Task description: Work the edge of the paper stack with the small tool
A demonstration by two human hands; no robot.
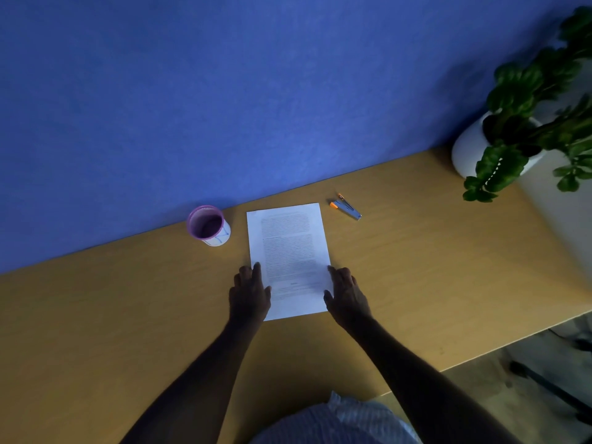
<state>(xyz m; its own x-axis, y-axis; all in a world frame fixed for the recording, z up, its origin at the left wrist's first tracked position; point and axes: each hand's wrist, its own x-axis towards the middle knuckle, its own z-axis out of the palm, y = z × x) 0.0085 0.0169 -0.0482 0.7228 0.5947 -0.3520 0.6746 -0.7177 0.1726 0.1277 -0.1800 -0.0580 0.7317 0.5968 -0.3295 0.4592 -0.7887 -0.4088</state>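
Observation:
A white printed paper stack (288, 251) lies flat on the wooden desk (416, 267), its long side running away from me. My left hand (250, 293) rests against the stack's left edge near the bottom, fingers apart. My right hand (346, 296) rests against the right edge at the same height, fingers spread. Neither hand holds anything. A small metal tool with orange tips (346, 207) lies on the desk beyond the stack's top right corner, apart from both hands.
A pink-rimmed cup (208, 225) stands left of the stack by the blue wall (224, 91). A potted plant in a white pot (499, 145) stands at the far right. The desk's front edge runs at lower right, floor beyond.

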